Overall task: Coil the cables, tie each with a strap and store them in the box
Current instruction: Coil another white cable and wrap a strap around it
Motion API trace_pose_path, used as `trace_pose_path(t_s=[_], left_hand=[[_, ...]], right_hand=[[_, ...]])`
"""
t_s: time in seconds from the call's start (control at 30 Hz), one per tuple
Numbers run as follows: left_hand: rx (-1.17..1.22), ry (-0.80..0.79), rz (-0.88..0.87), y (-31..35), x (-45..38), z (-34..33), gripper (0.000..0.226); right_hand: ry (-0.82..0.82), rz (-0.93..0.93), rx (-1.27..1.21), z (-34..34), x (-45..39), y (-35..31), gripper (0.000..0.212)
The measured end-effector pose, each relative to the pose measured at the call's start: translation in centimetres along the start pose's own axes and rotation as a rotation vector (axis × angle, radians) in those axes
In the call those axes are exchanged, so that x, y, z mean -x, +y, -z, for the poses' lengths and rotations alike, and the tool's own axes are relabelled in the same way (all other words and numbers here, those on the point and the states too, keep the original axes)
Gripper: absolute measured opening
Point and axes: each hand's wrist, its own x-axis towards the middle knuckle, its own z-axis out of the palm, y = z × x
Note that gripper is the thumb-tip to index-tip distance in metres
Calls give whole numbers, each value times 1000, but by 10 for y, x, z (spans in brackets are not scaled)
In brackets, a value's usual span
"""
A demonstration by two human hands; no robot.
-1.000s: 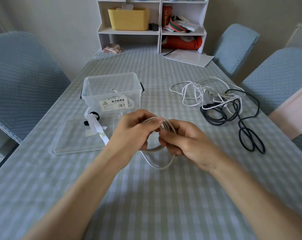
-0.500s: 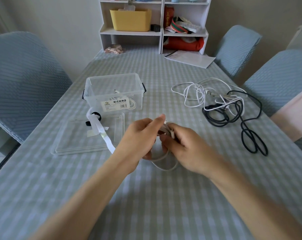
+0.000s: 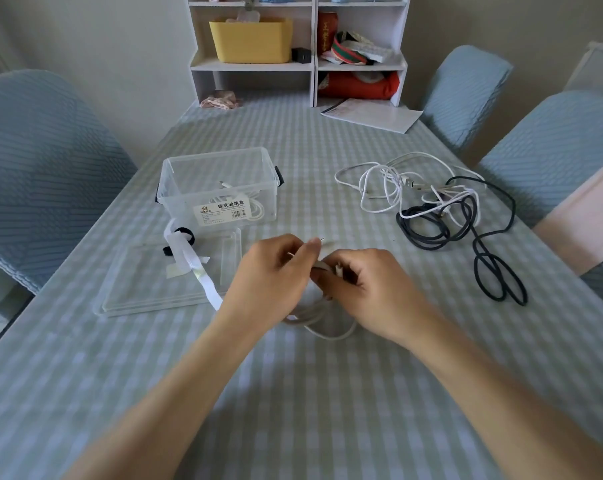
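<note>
A coiled white cable [image 3: 322,320] hangs between both hands just above the checked tablecloth. My left hand [image 3: 272,275] pinches its top, with a plug tip poking past the fingertips. My right hand [image 3: 365,289] grips the bundled strands from the right. A white strap [image 3: 192,265] trails from under my left wrist across the clear lid [image 3: 137,289], beside a black strap [image 3: 184,233]. The clear storage box [image 3: 220,185] stands behind the lid with a white cable inside. A tangle of white cables [image 3: 390,185] and black cables [image 3: 466,223] lies to the right.
Blue padded chairs [image 3: 43,174] stand on both sides of the table. At the far end, a white shelf unit [image 3: 300,64] holds a yellow bin and clutter, with a paper sheet [image 3: 369,114] in front. A pale wooden edge [image 3: 580,216] juts in at right.
Both hands have lowered the coil nearer to the table and drawn it tighter. The left fingers have shifted, so a plug tip now shows above them.
</note>
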Motion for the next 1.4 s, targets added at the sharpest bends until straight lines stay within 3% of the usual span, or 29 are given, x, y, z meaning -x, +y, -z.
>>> trace_pose_path(t_s=[0.1, 0.23, 0.4, 0.67, 0.77, 0.9, 1.13, 1.3, 1.4], left_hand=[[-63, -65, 39, 2, 1, 2, 49], [426, -176, 226, 5, -5, 17, 23], [764, -183, 229, 3, -7, 20, 30], [689, -306, 188, 1, 2, 0, 27], [710, -284, 168, 4, 2, 0, 31], [775, -175, 204, 4, -4, 10, 44], [765, -163, 223, 1, -7, 15, 49], [801, -169, 255, -1, -6, 18, 49], [787, -209, 268, -2, -6, 16, 48]], right_hand=[[-49, -37, -15, 3, 2, -2, 27], [-86, -74, -95, 8, 3, -5, 13], [-119, -139, -157, 6, 2, -8, 14], [150, -146, -321, 21, -2, -9, 16], [133, -170, -306, 21, -1, -7, 13], [-13, -178, -281, 15, 1, -8, 10], [-26, -273, -332, 18, -4, -4, 29], [93, -368, -737, 24, -7, -7, 29], [196, -397, -842, 29, -10, 0, 27]])
